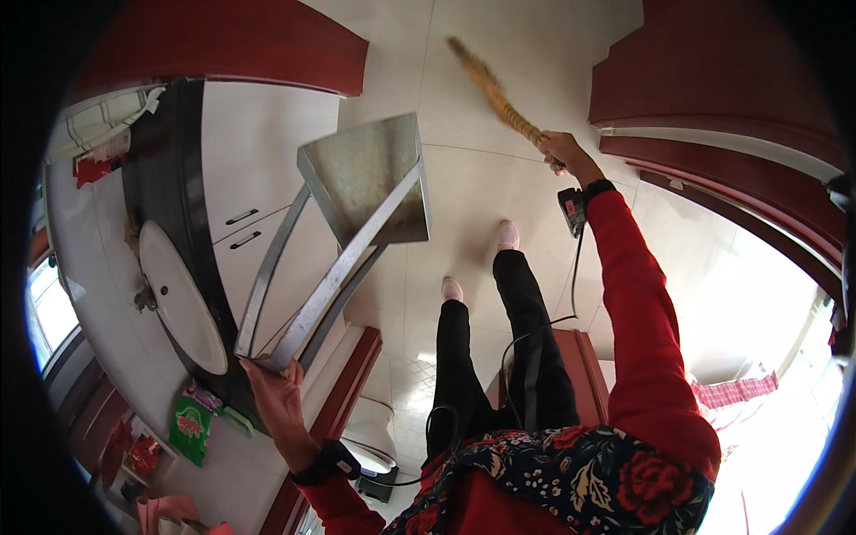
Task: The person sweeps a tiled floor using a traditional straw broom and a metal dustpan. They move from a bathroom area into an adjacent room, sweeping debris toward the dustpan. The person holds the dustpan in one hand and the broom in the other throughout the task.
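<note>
A sheet-metal dustpan hangs from my left hand, which grips the far end of its long strap handle. The pan is in front of the white cabinet doors, and some brownish marks show inside it. On the other side, my right hand is closed around the bound handle of a straw hand broom. Its bristles point away from me, over the tiled floor. Whether the bristle tips touch the floor, I cannot tell. Broom and dustpan are well apart.
To the left is a dark counter with an oval washbasin and a tap. A green packet lies behind it. Dark red door frames border the floor. A toilet stands behind my left side. Cables run from my wrist devices.
</note>
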The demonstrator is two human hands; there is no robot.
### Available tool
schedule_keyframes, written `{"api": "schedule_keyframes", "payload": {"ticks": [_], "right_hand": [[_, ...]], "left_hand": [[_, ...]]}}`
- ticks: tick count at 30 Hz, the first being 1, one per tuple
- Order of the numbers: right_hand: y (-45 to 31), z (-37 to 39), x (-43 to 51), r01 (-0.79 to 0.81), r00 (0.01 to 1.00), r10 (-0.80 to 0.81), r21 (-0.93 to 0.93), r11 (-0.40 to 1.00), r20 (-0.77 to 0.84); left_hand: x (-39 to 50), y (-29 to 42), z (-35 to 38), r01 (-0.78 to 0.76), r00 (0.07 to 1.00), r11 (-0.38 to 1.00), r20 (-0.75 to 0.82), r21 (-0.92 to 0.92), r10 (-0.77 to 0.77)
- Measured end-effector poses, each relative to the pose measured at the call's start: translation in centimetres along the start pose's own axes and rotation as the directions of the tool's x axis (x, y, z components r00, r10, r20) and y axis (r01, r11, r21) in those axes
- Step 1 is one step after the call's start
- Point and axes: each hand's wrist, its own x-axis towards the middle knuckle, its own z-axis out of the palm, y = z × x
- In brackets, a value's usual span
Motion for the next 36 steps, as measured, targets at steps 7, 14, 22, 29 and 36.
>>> {"api": "schedule_keyframes", "payload": {"ticks": [7,14,22,29,36], "right_hand": [[4.6,1.6,-6.2,0.012,0.971,0.081,-0.388,0.922,0.223],[15.5,13.4,-8.0,-0.366,0.683,0.496,-0.336,0.868,0.537],[9.5,3.4,2.2,-0.049,0.943,0.182,-0.425,0.904,0.279],[-3.3,-6.7,1.2,0.017,0.993,-0.031,-0.121,0.993,-0.114],[5.4,-8.9,-11.7,0.021,0.989,-0.004,0.114,0.993,-0.15]], "left_hand": [[0.2,-2.7,-1.4,0.098,0.993,0.99,-0.07,0.101,-0.091],[-1.3,-3.2,-3.3,0.193,0.96,0.976,-0.224,0.098,-0.167],[-1.7,-3.9,-3.6,0.191,0.956,0.979,-0.241,0.075,-0.168],[0.4,-4.9,-0.6,0.143,0.977,0.989,-0.164,0.048,-0.133],[5.3,-4.2,3.1,0.131,0.991,0.991,-0.035,-0.01,-0.131]]}}
